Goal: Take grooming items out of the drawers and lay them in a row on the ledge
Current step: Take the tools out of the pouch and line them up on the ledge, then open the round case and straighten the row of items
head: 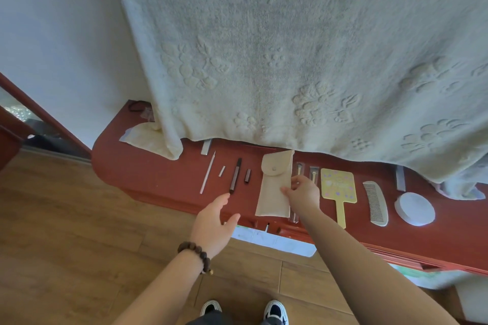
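Observation:
Grooming items lie in a row on the red ledge (163, 179): a thin white stick (207, 173), a small white cap (221, 171), a dark pen-like tube (235, 175) with its cap (247, 176), a beige snap pouch (276, 183), two small brushes (313, 173), a yellow hand mirror (338, 192), a grey comb (376, 203) and a round white puff (415, 208). My right hand (303, 192) pinches the pouch's right edge. My left hand (214, 224), with a bead bracelet, hovers open below the tube, holding nothing. An open drawer (277, 239) shows below the ledge.
A large cream towel (290, 60) hangs over the mirror behind the ledge, its hem touching the ledge's back. Metal brackets (400, 178) stand at the back. A folded cloth (145, 137) lies at the ledge's left. Wooden floor and my shoes are below.

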